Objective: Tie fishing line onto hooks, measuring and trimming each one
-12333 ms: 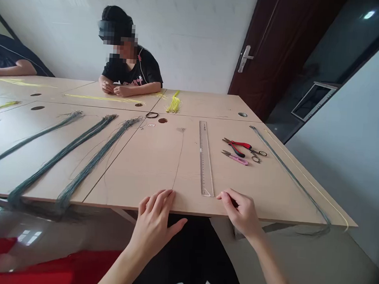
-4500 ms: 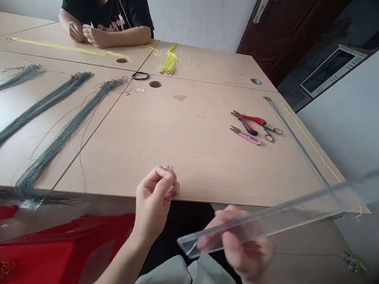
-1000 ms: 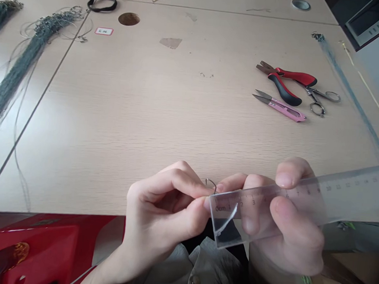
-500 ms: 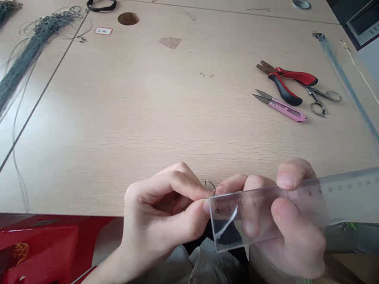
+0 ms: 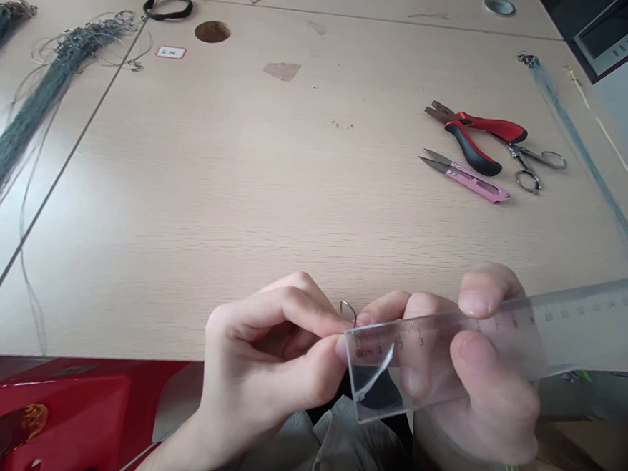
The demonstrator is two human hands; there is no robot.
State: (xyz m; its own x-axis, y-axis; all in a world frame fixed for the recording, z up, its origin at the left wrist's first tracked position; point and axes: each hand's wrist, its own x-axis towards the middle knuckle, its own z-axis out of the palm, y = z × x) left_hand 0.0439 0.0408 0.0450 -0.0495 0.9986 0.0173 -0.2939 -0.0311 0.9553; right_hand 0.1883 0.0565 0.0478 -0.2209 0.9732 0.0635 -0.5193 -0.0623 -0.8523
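My left hand (image 5: 278,351) pinches a small dark fish hook (image 5: 349,311) between thumb and forefinger, its bend sticking up above the fingertips. A clear plastic ruler (image 5: 560,328) is in my right hand (image 5: 490,377), gripped between the fingers and tilted up toward the right. The ruler's zero end sits right beside the hook and against my left thumb tip. Behind the ruler, my right fingers show through the plastic, and one fingertip reaches close to the hook. The hook's shank is hidden by my fingers.
Red-handled pliers (image 5: 476,136), scissors (image 5: 531,168) and pink thread snips (image 5: 466,178) lie at the right. Bundled dark lines (image 5: 38,94) lie at the left, a blue line bundle (image 5: 589,151) at far right. A black band (image 5: 169,6) rests near a table hole (image 5: 213,32).
Almost nothing differs. The ruler's zero end has dipped very slightly, while both hands keep their hold.
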